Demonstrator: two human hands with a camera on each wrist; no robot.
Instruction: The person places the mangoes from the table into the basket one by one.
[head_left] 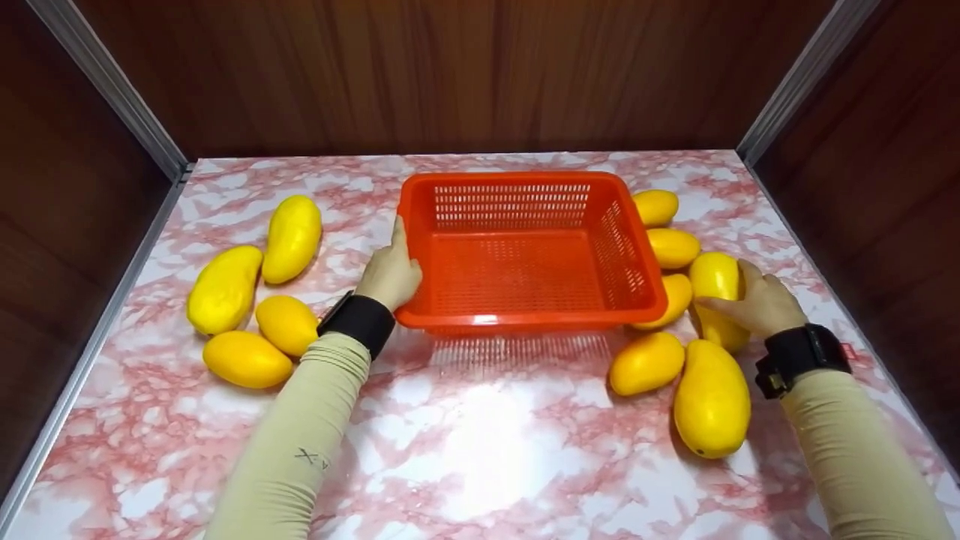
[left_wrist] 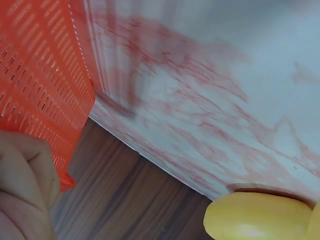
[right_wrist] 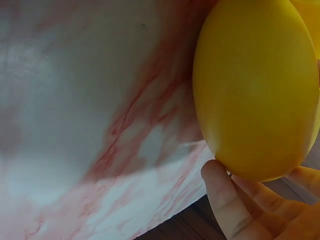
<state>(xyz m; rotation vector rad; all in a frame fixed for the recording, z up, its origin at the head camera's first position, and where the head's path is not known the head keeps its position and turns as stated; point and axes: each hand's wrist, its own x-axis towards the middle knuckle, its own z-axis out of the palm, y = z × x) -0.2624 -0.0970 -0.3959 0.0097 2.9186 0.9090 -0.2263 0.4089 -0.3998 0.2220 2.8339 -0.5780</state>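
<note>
An orange-red plastic basket (head_left: 517,319) with slotted walls stands mid-table, nothing inside it. My left hand (head_left: 391,274) grips its left rim, index finger pointing along the edge; in the left wrist view, the bent fingers (left_wrist: 25,165) lie against the slotted wall. On the right, my right hand (head_left: 765,304) holds a yellow mango (head_left: 716,274) among others, thumb across it and fingers on its far right side. Just below lies a large mango (head_left: 712,401). A big mango surface (right_wrist: 255,90) fills much of the right wrist view, with fingertips at its end.
Several smaller mangoes sit along the basket's right side, one (head_left: 649,364) nearer the front. Left of the basket, two long mangoes (head_left: 292,238) and two rounder ones (head_left: 247,360) lie grouped. Wood-grain panels (head_left: 480,75) enclose the pink marbled table (head_left: 480,450) at back and sides.
</note>
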